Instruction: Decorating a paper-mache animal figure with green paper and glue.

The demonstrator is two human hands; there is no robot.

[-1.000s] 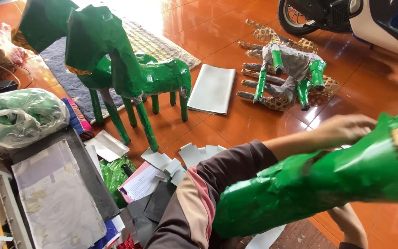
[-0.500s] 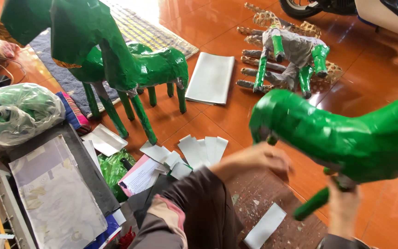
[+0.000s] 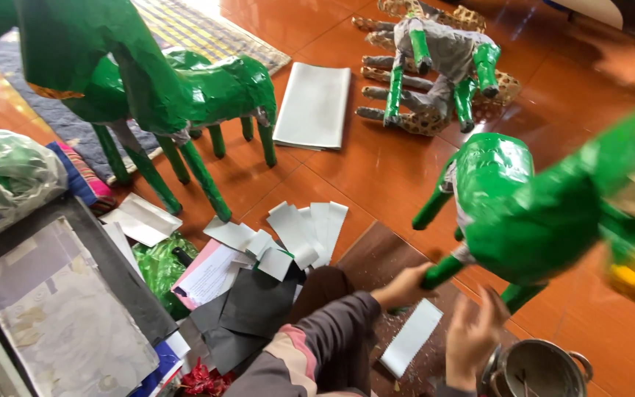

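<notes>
The left hand (image 3: 404, 288) grips a front leg of the green paper-covered horse figure (image 3: 531, 206), steadying it tilted above the brown mat (image 3: 376, 254) on the red tiled floor (image 3: 347, 173); the right hand (image 3: 472, 340) spreads open beneath another leg, apparently to support it; a metal pot (image 3: 534, 371) sits near the floor's lower right edge, paper strips (image 3: 306, 228) fan out beside the mat

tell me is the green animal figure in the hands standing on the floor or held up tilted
Held up and tilted: the green animal figure slants, its legs off the floor, the left hand gripping one leg; the right hand is just below.
</notes>
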